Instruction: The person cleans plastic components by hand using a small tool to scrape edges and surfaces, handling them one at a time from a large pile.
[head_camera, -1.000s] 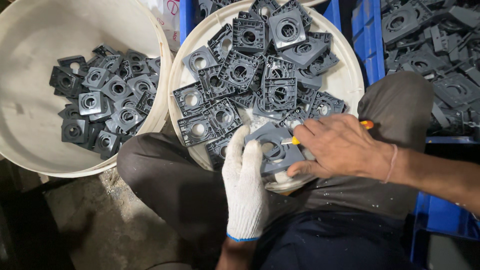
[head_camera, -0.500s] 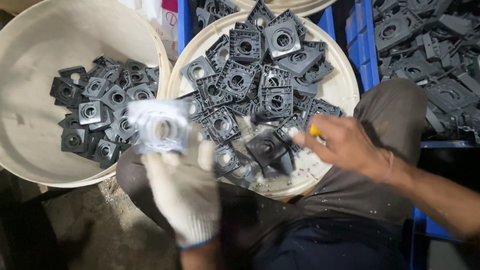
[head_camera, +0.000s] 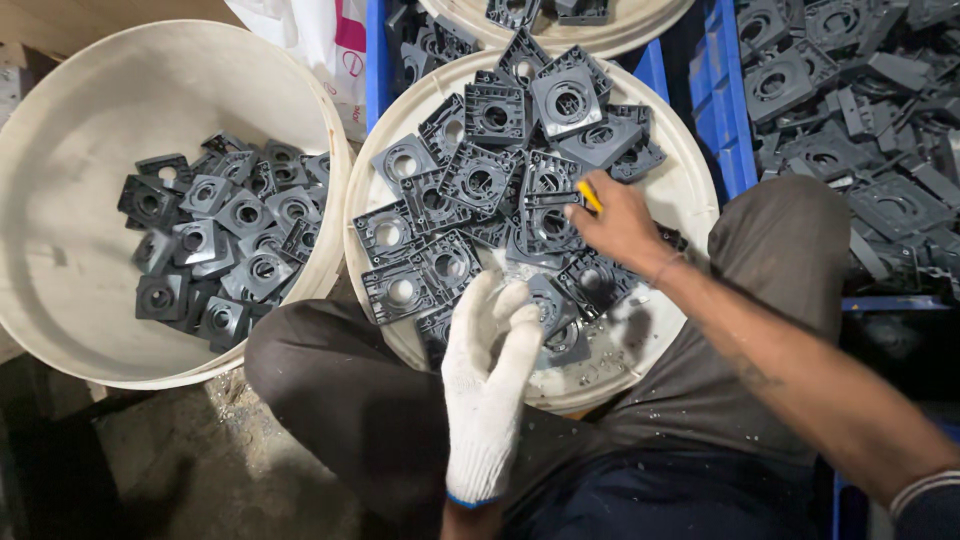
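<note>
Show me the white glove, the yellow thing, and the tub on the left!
white glove (head_camera: 487, 385), head view, back of the left hand.
yellow tool (head_camera: 590, 196), head view, tip above right hand's fingers.
left tub (head_camera: 60, 260), head view, bare inner wall.

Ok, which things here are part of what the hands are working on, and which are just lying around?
In the work:
- left hand, gloved, over the middle tub
- right hand, bare, holding a yellow tool
- dark square plastic plates in the middle tub
- left tub holding more plates

Lying about:
- blue crate
- loose plastic parts at right
- white bag
</note>
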